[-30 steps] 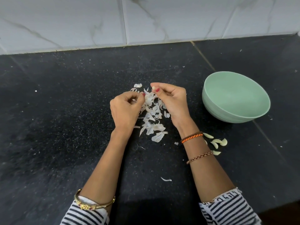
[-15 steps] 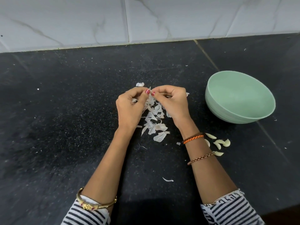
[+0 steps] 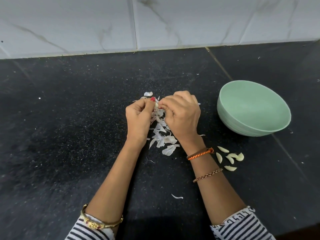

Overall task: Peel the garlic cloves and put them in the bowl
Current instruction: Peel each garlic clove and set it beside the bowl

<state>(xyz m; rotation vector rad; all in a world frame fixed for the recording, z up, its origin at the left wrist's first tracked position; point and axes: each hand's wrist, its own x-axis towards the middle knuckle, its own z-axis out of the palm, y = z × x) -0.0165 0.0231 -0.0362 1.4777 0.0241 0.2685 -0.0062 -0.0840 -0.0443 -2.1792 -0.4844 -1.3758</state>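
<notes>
Bare counter left of hands, peeled cloves before the bowl — skins between wrists

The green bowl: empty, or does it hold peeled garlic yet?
Empty. The green bowl shows only its bare inside; five peeled cloves lie on the counter beside it.

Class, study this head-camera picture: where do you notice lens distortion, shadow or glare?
Head view: the wall tiles' lower edge bows, a wide-angle effect; soft shadow darkens the counter beneath the forearms; no harsh glare, only a mild sheen inside the bowl.
</notes>
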